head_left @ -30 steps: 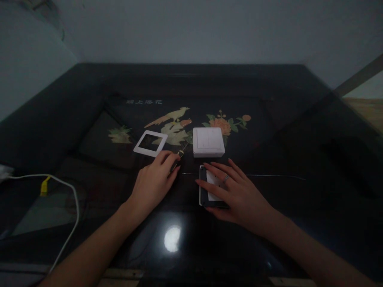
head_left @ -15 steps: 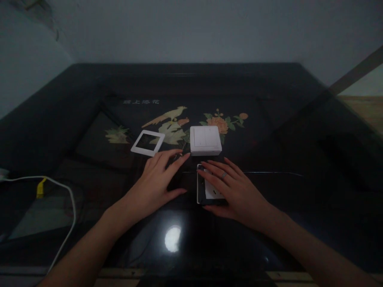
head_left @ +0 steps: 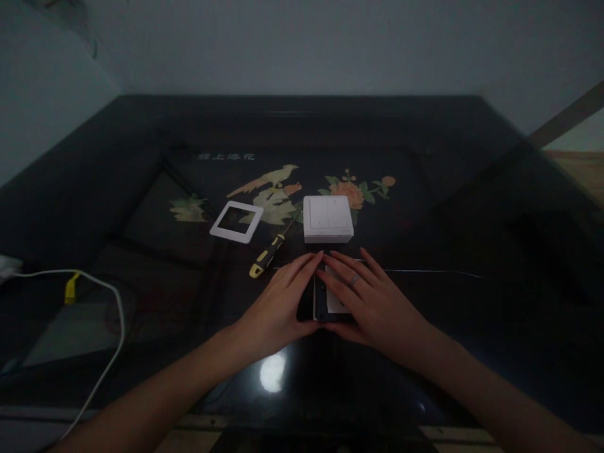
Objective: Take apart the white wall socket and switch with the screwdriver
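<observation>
A small socket module (head_left: pixel 336 304), white face in a dark body, lies flat on the dark glass-topped table (head_left: pixel 425 207). My right hand (head_left: pixel 372 302) rests over it with fingers spread and the thumb at its near edge; there is a ring on one finger. My left hand (head_left: pixel 283 305) presses against the module's left side, fingers straight and together, thumb at the near corner. A yellow-and-black screwdriver (head_left: pixel 268 255) lies loose just left of my left fingertips.
A white two-rocker switch (head_left: pixel 327 217) sits just beyond the hands. A white square frame (head_left: pixel 219 228) lies to its left. A white cable (head_left: pixel 111 314) with a yellow clip (head_left: pixel 70 287) loops at the table's left. Walls close the far side.
My left hand let go of the screwdriver, which now lies on the table, and moved right to the socket module's left side. My right hand stayed on the module.
</observation>
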`<state>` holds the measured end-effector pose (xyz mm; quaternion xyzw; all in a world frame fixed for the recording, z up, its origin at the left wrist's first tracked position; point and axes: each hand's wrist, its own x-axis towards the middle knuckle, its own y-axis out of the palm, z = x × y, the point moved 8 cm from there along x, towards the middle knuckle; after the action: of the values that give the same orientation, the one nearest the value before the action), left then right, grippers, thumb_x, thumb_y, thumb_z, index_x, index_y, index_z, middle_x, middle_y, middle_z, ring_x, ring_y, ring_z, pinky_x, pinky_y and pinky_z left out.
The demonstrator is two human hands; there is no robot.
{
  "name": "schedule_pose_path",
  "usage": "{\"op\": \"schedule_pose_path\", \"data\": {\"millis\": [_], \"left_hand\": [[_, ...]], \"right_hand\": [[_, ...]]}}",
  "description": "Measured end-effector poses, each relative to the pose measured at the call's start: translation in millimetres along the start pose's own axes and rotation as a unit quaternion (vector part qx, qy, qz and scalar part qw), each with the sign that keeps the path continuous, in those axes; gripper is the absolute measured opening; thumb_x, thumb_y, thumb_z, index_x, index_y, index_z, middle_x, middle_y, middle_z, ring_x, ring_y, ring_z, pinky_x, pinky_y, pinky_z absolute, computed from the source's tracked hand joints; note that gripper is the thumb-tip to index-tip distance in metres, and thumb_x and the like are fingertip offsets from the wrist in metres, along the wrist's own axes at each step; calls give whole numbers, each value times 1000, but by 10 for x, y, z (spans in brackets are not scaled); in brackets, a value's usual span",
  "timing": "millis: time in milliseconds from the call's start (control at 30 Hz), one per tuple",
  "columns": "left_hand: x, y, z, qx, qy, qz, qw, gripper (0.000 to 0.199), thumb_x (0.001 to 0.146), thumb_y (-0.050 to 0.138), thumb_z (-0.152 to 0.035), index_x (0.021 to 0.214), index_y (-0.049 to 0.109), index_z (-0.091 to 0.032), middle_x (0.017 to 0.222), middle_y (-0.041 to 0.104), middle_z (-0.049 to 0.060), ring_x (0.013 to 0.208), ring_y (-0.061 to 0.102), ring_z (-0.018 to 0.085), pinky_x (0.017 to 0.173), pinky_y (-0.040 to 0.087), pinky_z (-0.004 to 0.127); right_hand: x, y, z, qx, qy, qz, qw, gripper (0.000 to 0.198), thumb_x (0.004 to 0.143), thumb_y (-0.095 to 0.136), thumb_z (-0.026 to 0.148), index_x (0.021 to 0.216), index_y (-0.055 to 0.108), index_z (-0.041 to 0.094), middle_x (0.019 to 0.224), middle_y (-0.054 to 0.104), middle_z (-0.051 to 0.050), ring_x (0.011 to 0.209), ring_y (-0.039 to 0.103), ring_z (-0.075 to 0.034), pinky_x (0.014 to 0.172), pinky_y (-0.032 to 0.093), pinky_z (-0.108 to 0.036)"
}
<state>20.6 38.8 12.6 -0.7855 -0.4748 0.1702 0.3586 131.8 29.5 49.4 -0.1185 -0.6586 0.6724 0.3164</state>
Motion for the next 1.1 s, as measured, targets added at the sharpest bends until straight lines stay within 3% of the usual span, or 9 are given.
{"op": "schedule_pose_path", "data": {"millis": [467,633,733,833,933,1100], "left_hand": [[15,23,-18,-1,6,8,1000,104,74,78,-20,154,13,-31,154,36,15,143,39,32,116,37,56],[9,-220,7,48,22,32,998,113,71,85,-32,155,9,-34,157,32,14,145,34,33,116,36,57],[3,-536,161,132,-18,-2,991,83,79,77,-33,149,33,-33,150,41,11,139,42,33,115,38,56],[-12,-800,366,240,-103,-76,962,65,83,72,-36,140,46,-16,136,50,18,127,51,37,109,43,57],[5,-752,477,274,-149,-59,948,59,84,69,-35,133,50,-8,125,58,20,118,57,37,102,49,53],[13,-692,541,250,-171,-30,953,32,93,52,-25,122,59,-13,116,66,15,103,66,32,89,55,48]], "right_hand": [[-4,10,-34,19,10,6,1000,63,87,65,38,138,50,5,140,59,-23,129,56,-37,107,41,-68],[-27,68,-128,79,58,25,995,73,83,70,41,143,42,12,145,55,-20,135,51,-34,110,31,-73],[-32,93,-159,110,78,32,990,78,80,74,45,144,40,15,146,54,-18,136,49,-34,110,28,-75],[-36,112,-183,133,97,42,986,82,77,77,47,145,39,20,149,51,-16,139,46,-33,112,25,-73],[-50,129,-208,150,110,45,981,85,75,80,46,146,39,22,152,49,-15,141,44,-32,115,22,-70],[-65,164,-224,157,107,35,981,88,72,81,49,145,42,20,151,49,-17,141,43,-33,115,21,-69]]}}
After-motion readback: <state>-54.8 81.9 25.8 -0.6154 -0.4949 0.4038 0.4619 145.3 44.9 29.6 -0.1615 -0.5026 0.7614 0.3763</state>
